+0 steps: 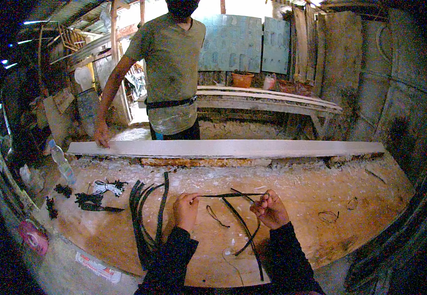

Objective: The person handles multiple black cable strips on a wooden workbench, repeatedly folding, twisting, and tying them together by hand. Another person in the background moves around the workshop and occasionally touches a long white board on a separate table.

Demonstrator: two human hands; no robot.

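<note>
A thin black strip (223, 196) is stretched level between my two hands above the wooden table. My left hand (186, 211) pinches its left end, and my right hand (271, 211) pinches it at the right with fingertips closed. Near its middle the strip looks thicker, perhaps a knot, but I cannot tell. Below it, a long black strip (245, 228) runs down toward the near edge of the table. A bundle of wider black strips (138, 216) lies left of my left hand. Between my hands rests a small loop of dark cord (214, 215).
Coiled black cords (89, 198), a white cord bundle (106, 187) and a clear bottle (62, 162) are at the left. A long white board (233, 147) lines the far edge. Across it stands a person (171, 73), one hand at its left end. Thin cord loops (329, 216) lie right.
</note>
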